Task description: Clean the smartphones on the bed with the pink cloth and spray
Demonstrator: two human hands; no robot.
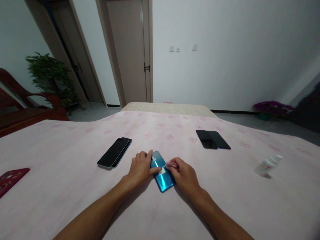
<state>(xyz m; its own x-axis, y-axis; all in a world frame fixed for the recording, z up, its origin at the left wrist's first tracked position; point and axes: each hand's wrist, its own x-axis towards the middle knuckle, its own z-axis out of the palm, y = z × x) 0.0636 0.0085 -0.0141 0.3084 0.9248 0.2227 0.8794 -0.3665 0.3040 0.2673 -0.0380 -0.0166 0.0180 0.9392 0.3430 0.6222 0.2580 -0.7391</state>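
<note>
A shiny blue smartphone [163,181] lies back side up on the cloth, a pale label on its middle. My left hand [140,167] grips its left edge, with the thumb across the back near the label. Pinched in the fingers of my right hand [185,175] is a small crumpled pink cloth [171,164], which meets the phone's right edge. Left of my hands, two dark phones [115,153] lie partly stacked, screens up. Farther off to the right, two more black phones [212,139] rest side by side.
A pink flowered tablecloth [160,135] covers the table. At the right stands a small white bottle [268,165], looking tilted. A red phone or case [11,180] lies at the left edge. Beyond are a wooden chair [32,106], a potted plant [51,78] and a door [128,50].
</note>
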